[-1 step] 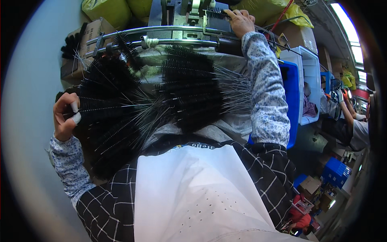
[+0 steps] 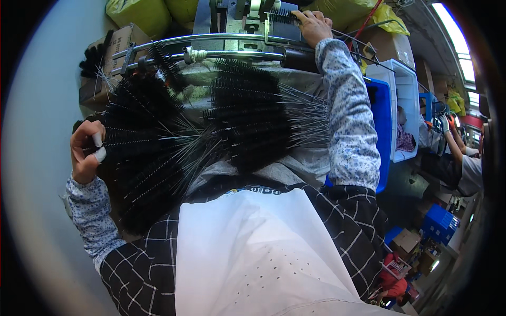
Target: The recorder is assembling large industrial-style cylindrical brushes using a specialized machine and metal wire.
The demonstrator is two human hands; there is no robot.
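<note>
My right hand [image 2: 316, 28] is closed on one end of a black twisted-wire brush [image 2: 282, 17], holding it against the machine [image 2: 252, 23] at the top. At the far left, my left hand [image 2: 87, 152] has its thumb and fingers curled at the bristle tips of a fanned pile of black wire brushes [image 2: 150, 139]. White coverings wrap two of its fingertips. The bare wire stems of this pile point to the right. Beside it lies a second bundle of black brushes [image 2: 250, 116], its stems reaching toward my right sleeve. My fingers partly hide both grips.
Two metal rails [image 2: 226, 37] cross in front of the machine. A cardboard box [image 2: 124, 45] with more brushes stands at the left. On the right are a blue bin [image 2: 380, 131] and a white crate [image 2: 406, 113]. Yellow sacks [image 2: 139, 16] sit behind. Other people work far right.
</note>
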